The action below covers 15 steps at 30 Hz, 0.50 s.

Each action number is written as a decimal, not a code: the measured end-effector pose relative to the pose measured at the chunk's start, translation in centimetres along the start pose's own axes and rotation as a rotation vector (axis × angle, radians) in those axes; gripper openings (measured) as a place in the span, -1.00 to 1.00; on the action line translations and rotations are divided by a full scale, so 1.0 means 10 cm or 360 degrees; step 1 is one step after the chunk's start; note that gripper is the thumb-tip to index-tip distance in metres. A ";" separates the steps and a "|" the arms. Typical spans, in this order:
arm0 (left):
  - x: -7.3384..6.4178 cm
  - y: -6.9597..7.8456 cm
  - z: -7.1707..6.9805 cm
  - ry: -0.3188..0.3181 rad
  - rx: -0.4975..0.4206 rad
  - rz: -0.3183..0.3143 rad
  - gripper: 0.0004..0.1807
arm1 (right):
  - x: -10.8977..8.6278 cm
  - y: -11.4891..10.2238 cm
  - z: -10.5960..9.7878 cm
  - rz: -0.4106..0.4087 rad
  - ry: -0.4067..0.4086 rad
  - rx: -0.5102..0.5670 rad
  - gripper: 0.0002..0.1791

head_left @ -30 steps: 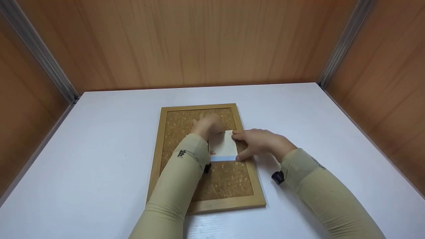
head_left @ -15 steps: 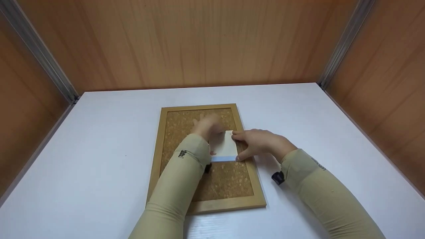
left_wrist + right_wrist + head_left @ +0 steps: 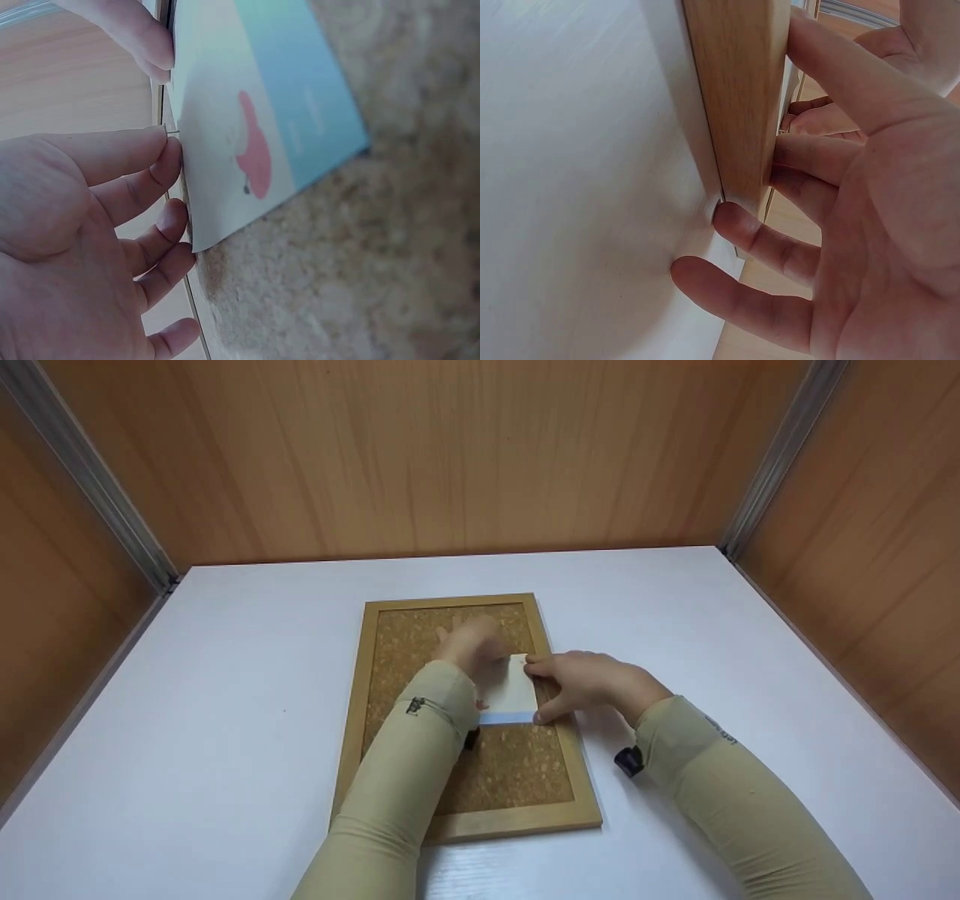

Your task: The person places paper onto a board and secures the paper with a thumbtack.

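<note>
A framed cork board (image 3: 510, 769) lies on the white table. On its cork sits a pale paper card (image 3: 514, 690) with a blue strip along one edge and a pinkish-red figure (image 3: 257, 150). My left hand (image 3: 472, 645) pinches a thin pin (image 3: 173, 133) between thumb and forefinger at the card's far edge; the pin's head is hidden. Its other fingers touch the cork near the card's corner. My right hand (image 3: 589, 682) presses the card's right edge with thumb and fingers spread. In the right wrist view its lower fingertips (image 3: 731, 221) reach over the wooden frame (image 3: 739, 90) toward the table.
Wooden panels (image 3: 465, 457) with metal corner posts (image 3: 776, 454) enclose the white table (image 3: 187, 720) at the back and sides. Each sleeved wrist carries a small black device (image 3: 628, 761).
Both hands stay almost where they were, with only a tiny shift of the left sleeve to the right. The card and board look unmoved.
</note>
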<state>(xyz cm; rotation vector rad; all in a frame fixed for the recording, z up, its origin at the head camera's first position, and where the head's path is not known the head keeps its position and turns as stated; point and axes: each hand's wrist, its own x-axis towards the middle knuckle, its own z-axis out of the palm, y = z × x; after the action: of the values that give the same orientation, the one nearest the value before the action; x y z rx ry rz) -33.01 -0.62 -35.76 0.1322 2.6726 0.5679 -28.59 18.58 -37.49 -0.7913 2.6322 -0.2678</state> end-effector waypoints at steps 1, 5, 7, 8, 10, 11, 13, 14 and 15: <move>0.00 0.00 0.00 0.0002 0.0010 0.0002 -0.57 | 0.00 0.00 0.00 -0.0005 -0.0001 -0.0007 -0.05; 0.01 0.01 0.02 0.0025 0.0072 -0.0008 -0.57 | 0.00 0.00 -0.01 -0.0017 -0.0009 -0.0020 -0.04; 0.01 0.02 0.02 0.0024 0.0078 -0.0022 -0.54 | 0.00 0.00 0.00 -0.0012 -0.0010 -0.0009 -0.04; 0.01 0.02 0.03 0.0023 0.0064 -0.0036 -0.53 | 0.00 0.00 0.00 -0.0007 -0.0009 -0.0005 -0.04; -0.01 0.03 0.04 0.0015 0.0023 -0.0058 -0.52 | 0.00 0.00 0.01 -0.0002 -0.0009 0.0001 -0.04; -0.02 0.03 0.04 0.0016 -0.0007 -0.0067 -0.52 | 0.00 0.00 0.01 0.0002 -0.0013 0.0001 -0.04; -0.04 0.02 0.04 0.0017 -0.0072 -0.0087 -0.56 | 0.00 0.00 0.02 -0.0001 -0.0009 0.0002 -0.04; -0.05 0.02 0.03 0.0020 -0.0100 -0.0092 -0.58 | 0.00 0.00 0.01 -0.0003 -0.0007 0.0001 -0.04; -0.04 0.02 0.03 0.0023 -0.0092 -0.0079 -0.61 | 0.00 0.00 0.01 -0.0004 -0.0006 0.0000 -0.04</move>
<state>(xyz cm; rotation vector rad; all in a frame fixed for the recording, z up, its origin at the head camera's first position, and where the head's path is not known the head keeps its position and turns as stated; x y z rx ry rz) -32.50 -0.42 -35.76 0.0456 2.6627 0.6319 -28.59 18.58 -37.64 -0.7945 2.6275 -0.2667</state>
